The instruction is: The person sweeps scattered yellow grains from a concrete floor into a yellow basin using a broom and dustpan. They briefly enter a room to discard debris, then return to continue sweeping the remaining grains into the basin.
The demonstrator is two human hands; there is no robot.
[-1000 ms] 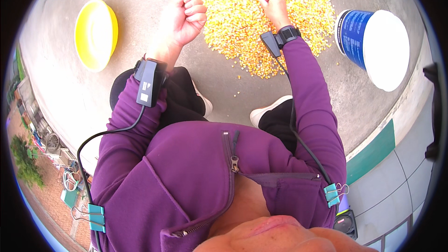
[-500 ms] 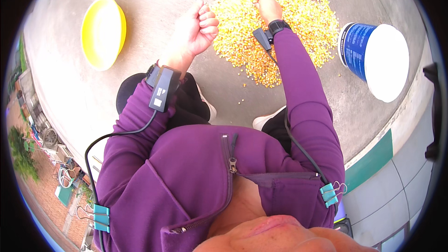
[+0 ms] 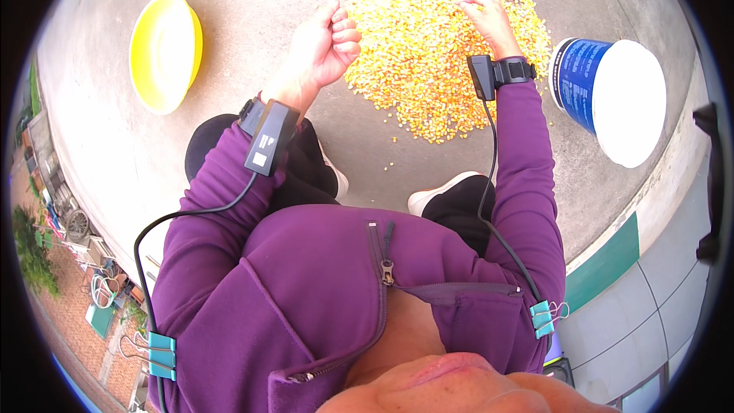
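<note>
Nearest the camera, the person's purple zip jacket [image 3: 367,298] fills the lower half of the view, with teal binder clips [image 3: 162,353] pinning black cables that run up each sleeve to small black devices strapped at the wrists. Two white shoe tips [image 3: 440,197] show on the grey concrete floor [image 3: 229,0], so the person is crouching or sitting low over the work.

Farther out, at about 11 o'clock from the picture's middle, the left hand [image 3: 325,46] is raised just beside the near left edge of the pile, its fingers curled shut into a loose fist. Whether kernels are cupped inside cannot be told. At about 1 o'clock the right hand [image 3: 489,19] lies palm down on the heap of yellow corn kernels [image 3: 428,46], fingers spread and slightly bent, touching the grains at the pile's far right side.

The kernels are spread in a broad, shallow mound at 12 o'clock, with strays scattered toward the shoes. They look dry, hard, small and light; singly they would probably roll and slip through open fingers, so a scooping, cupped grip from the pile's edge likely suits them better than pinching. They seem not fragile.

At 2 o'clock a blue bucket with a white lid [image 3: 612,95] stands close to the pile's right edge. At 10 o'clock, well apart from the pile, sits a yellow bowl [image 3: 164,50].
</note>
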